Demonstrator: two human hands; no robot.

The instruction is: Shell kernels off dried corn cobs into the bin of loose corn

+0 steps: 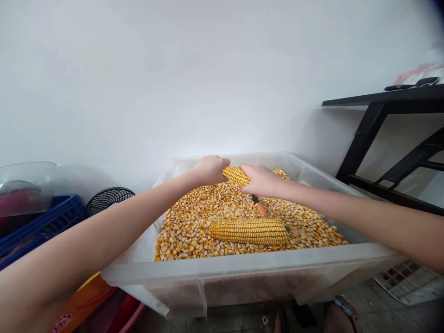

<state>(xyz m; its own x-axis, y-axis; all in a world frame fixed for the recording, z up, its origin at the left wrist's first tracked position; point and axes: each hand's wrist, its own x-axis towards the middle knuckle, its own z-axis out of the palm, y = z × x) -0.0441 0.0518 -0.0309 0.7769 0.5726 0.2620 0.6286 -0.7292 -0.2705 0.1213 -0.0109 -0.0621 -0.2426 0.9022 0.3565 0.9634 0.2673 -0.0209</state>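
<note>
Blue crate (pixel 69 210), left edge. Centre: bin (pixel 243 266) holding kernels (pixel 194 215). Left hand (pixel 212 170) grips left end of cob (pixel 235 175), frame centre, above kernels; ear (pixel 249 231) lies lower centre. Right hand (pixel 259 179) grips cob's right end. Black desk (pixel 367 98), right edge.

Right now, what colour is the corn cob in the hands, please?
The corn cob is golden yellow, best seen in the head view.
</note>
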